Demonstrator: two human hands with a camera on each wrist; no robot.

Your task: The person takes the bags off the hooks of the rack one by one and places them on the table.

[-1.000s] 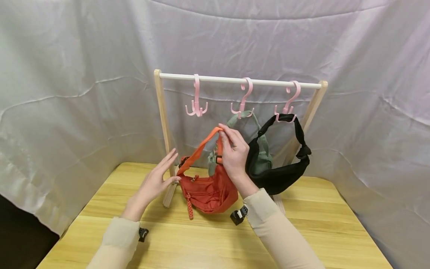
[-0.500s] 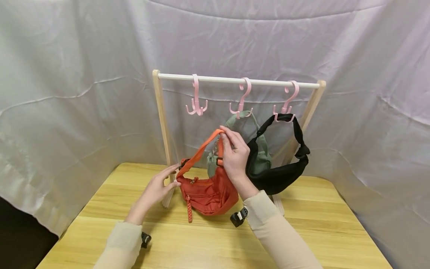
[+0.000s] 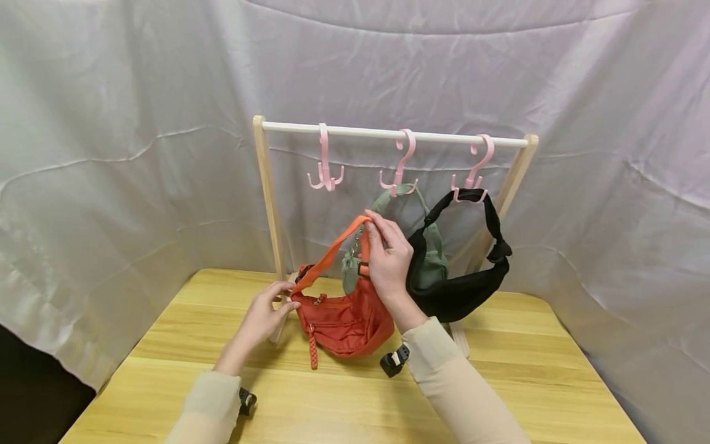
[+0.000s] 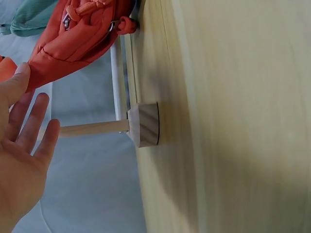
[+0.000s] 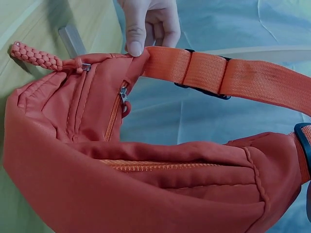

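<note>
A red shoulder bag (image 3: 346, 324) with an orange strap (image 3: 333, 250) is held up in front of the rack. My right hand (image 3: 388, 256) pinches the top of the strap between thumb and fingers. At the bag's left end, my left hand (image 3: 263, 314) pinches the corner where the strap joins; its other fingers spread away in the left wrist view. The right wrist view shows the bag's zipper (image 5: 165, 166), a braided pull (image 5: 36, 56) and black strap buckles. Behind hang a green bag (image 3: 435, 268) and a black bag (image 3: 466, 296).
A wooden-ended rack with a white rail (image 3: 360, 131) stands on the wooden table (image 3: 310, 401). Three pink hooks hang from it; the left hook (image 3: 325, 176) bears nothing. The green bag is on the middle hook, the black bag on the right one. Grey curtain (image 3: 166, 185) surrounds the table.
My left hand has come down and inward from beside the bag and now pinches its left corner. The right hand and the red bag have sunk slightly.
</note>
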